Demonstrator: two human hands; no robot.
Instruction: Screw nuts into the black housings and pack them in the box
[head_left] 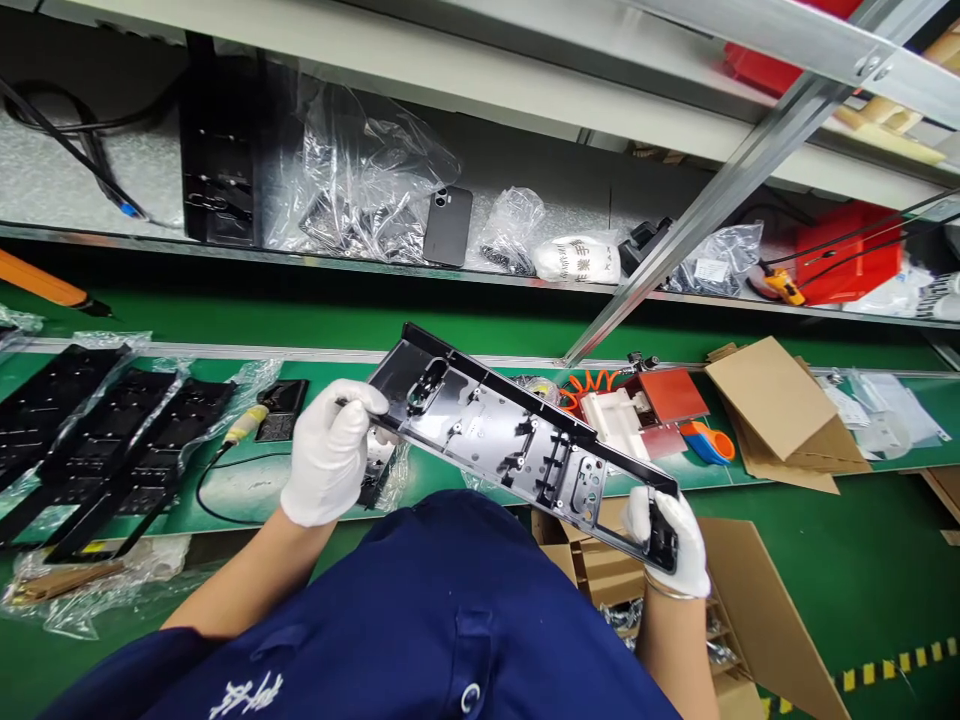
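Hands, left (334,450) and right (670,540), grip a long, ribbed black panel (510,435).

White gloves are covering the left hand (331,452) and right hand (670,527) gripping a glossy black panel (510,440), while green is spreading across the bench (847,560), with yellow-and-black striped tape (892,668) showing at four o'clock.

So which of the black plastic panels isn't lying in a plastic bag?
The long black panel held up between left hand and right hand; the bagged panels lie flat at left.
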